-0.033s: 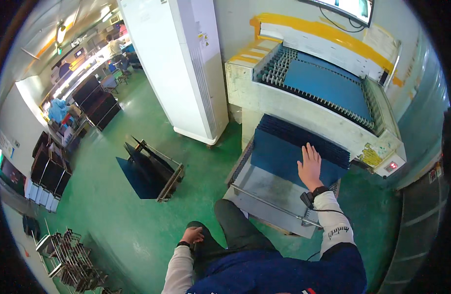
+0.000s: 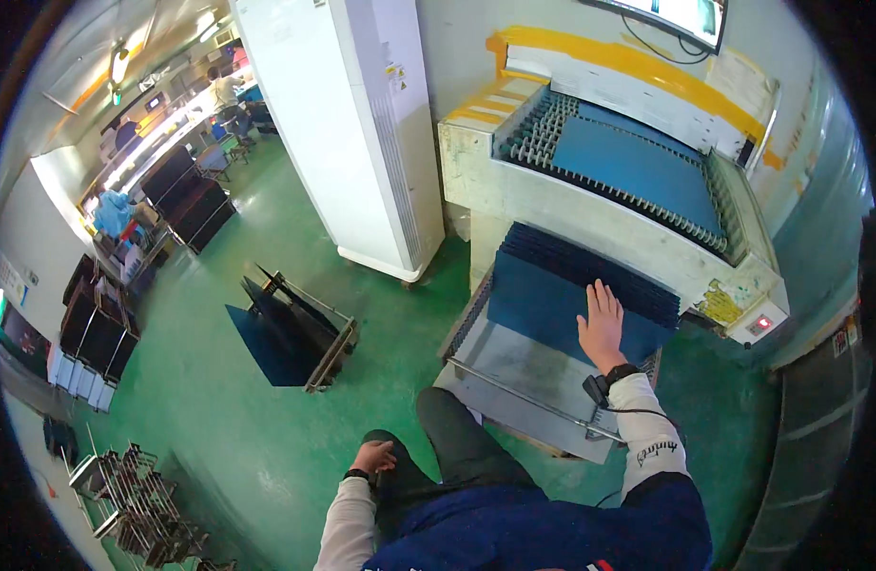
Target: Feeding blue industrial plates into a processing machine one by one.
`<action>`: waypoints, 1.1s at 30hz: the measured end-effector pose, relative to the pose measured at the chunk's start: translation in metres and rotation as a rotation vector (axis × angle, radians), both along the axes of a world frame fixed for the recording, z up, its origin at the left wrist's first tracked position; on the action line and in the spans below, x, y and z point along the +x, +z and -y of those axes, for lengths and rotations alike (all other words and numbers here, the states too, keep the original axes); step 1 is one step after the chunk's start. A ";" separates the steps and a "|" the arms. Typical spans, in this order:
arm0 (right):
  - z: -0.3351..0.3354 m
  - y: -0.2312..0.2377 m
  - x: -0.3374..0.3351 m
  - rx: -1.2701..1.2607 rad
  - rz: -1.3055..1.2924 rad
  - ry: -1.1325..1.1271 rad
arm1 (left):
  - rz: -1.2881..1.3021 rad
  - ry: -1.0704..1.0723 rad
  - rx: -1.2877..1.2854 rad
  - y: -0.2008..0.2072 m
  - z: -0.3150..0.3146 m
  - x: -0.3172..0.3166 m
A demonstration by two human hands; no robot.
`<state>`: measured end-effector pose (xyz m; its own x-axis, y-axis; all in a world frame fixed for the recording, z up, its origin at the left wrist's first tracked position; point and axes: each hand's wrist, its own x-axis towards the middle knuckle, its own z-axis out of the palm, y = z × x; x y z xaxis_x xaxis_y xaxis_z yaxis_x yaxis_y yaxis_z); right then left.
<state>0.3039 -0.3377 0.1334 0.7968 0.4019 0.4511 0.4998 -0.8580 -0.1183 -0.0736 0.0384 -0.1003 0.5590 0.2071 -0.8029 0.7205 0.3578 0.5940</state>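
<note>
Nearest, the left hand (image 2: pixel 381 458) rests on the leg (image 2: pixel 405 500), fingers loosely bent and apparently empty. Beyond it, the front blue panel (image 2: pixel 533 300) leans in the rack (image 2: pixel 514 392), where uneven pressure could make it slide or scuff; the right hand (image 2: pixel 603 335) seems flat against it, fingers straight, slightly spread, gripping nothing, with the roller machine (image 2: pixel 519 186) farther back.

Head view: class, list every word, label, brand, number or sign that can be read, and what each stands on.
Right sleeve: dark lettering, not copied here.
White cabinet: small labels, one partly yellow, too small to read.
Roller machine: a yellowish patch and a red-lit spot low on its front; any markings unreadable.
Left wall notice: too small to read.
</note>
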 end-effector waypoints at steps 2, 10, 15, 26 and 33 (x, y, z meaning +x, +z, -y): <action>0.001 -0.003 -0.004 -0.021 0.030 -0.010 | -0.004 -0.001 0.005 0.004 0.002 0.001; 0.004 0.000 0.016 0.066 0.007 0.020 | -0.027 -0.029 0.078 0.017 0.006 0.002; 0.004 -0.005 0.046 0.111 -0.095 -0.023 | -0.011 -0.031 0.103 0.031 0.012 0.008; -0.005 -0.018 0.047 -0.113 -0.161 -0.084 | -0.024 -0.039 0.090 0.022 0.006 0.001; 0.002 -0.014 0.043 -0.086 -0.132 -0.077 | 0.034 0.071 0.071 0.020 0.012 0.006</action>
